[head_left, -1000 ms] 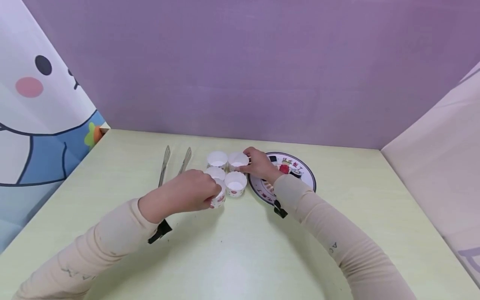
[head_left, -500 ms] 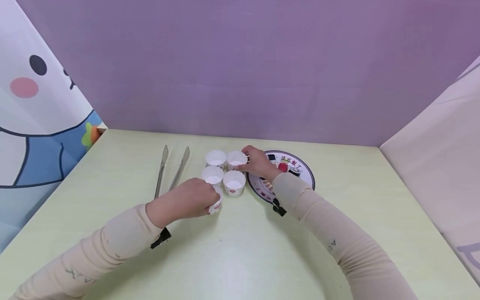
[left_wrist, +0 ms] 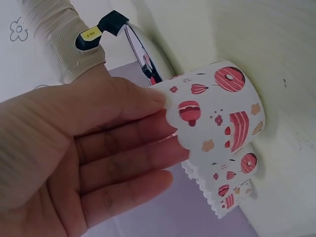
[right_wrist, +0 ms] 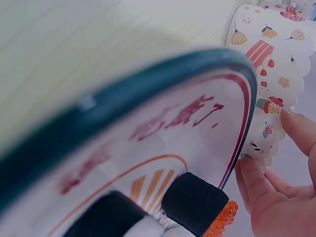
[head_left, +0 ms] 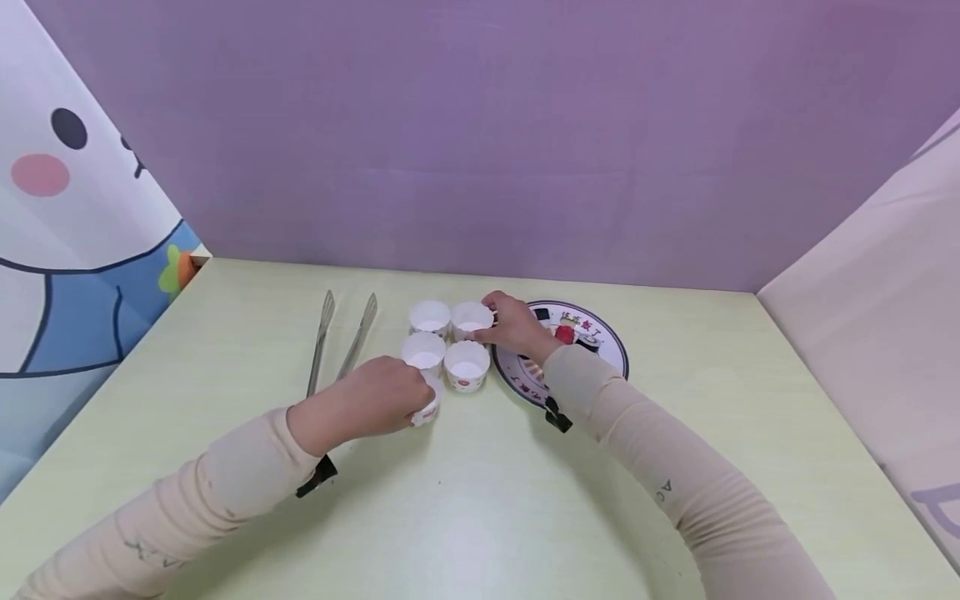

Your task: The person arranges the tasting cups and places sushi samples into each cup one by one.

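Several white paper baking cups with printed sweets stand grouped upright at the table's middle. My left hand [head_left: 378, 396] pinches the rim of the nearest-left baking cup [head_left: 426, 407]; in the left wrist view, thumb and fingers meet at the scalloped edge of that printed cup [left_wrist: 222, 111]. At the back right of the group, my right hand [head_left: 517, 327] grips another baking cup [head_left: 469, 318] between thumb and fingers. The right wrist view shows fingertips on the side of this cup [right_wrist: 269, 61]. Beneath my right wrist lies a round plate [head_left: 617, 354] holding sushi pieces, partly hidden by the arm.
Metal tongs [head_left: 318, 343] lie left of the cups, their near part covered by my left hand and forearm. A front-right cup [head_left: 467, 375] stands close to the plate's left edge. A purple wall [head_left: 480, 167] rises behind the table.
My left hand has drawn its cup slightly left and toward me, then stayed nearly still. The right hand keeps its place on the back-right cup. The view has shifted a little.
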`<state>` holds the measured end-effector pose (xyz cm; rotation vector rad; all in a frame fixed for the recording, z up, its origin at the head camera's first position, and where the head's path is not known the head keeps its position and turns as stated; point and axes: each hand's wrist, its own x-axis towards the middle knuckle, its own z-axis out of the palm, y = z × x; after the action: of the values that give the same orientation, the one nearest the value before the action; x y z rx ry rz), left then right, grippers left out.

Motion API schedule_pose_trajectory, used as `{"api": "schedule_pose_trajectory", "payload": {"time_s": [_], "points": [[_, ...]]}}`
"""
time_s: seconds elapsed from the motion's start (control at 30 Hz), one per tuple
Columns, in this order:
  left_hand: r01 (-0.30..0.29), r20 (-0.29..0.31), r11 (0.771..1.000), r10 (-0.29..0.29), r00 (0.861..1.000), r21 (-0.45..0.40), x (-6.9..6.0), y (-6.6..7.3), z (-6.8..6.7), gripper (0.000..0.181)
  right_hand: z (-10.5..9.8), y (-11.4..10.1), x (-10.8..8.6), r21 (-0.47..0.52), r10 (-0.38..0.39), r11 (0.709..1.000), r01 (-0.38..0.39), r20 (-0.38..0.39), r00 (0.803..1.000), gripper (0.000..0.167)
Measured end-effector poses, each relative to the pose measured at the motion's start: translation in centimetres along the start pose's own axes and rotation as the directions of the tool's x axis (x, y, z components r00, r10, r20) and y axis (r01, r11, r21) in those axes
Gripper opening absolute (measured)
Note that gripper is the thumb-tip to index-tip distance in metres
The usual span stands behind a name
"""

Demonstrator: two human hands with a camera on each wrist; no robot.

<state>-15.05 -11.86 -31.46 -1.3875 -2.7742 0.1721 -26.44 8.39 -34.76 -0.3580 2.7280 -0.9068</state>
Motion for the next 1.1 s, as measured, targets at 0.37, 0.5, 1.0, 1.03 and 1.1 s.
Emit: {"api": "schedule_pose_trajectory", "payload": {"time_s": [0.37, 0.5, 1.0, 1.03, 1.1], "points": [[0.082, 0.042, 0.995, -0.08, 0.996, -0.05, 1.1, -1.1, -2.5, 0.016, 0.0, 0.1, 0.1, 0.001, 0.024, 1.0, -0.024, 0.007, 1.0, 0.063], [0.087, 0.014, 0.991, -0.086, 0.996, -0.106, 2.2, -2.4, -3.0, 0.016, 0.0, 0.1, 0.2, -0.002, 0.018, 1.0, -0.018, 0.002, 1.0, 0.063], [0.183, -0.04, 0.964, -0.194, 0.98, -0.194, 6.5, -5.2, -2.3, 0.004, 0.0, 0.1, 0.2, -0.002, 0.01, 1.0, -0.01, -0.004, 1.0, 0.063], [0.197, -0.038, 0.962, -0.207, 0.978, -0.192, 6.8, -5.2, -2.3, 0.003, 0.0, 0.1, 0.2, -0.003, 0.01, 1.0, -0.01, -0.004, 1.0, 0.063], [0.219, -0.03, 0.957, -0.228, 0.973, -0.188, 7.4, -5.2, -2.4, 0.003, 0.0, 0.1, 0.2, -0.002, 0.016, 1.0, -0.016, -0.003, 1.0, 0.063]]}}
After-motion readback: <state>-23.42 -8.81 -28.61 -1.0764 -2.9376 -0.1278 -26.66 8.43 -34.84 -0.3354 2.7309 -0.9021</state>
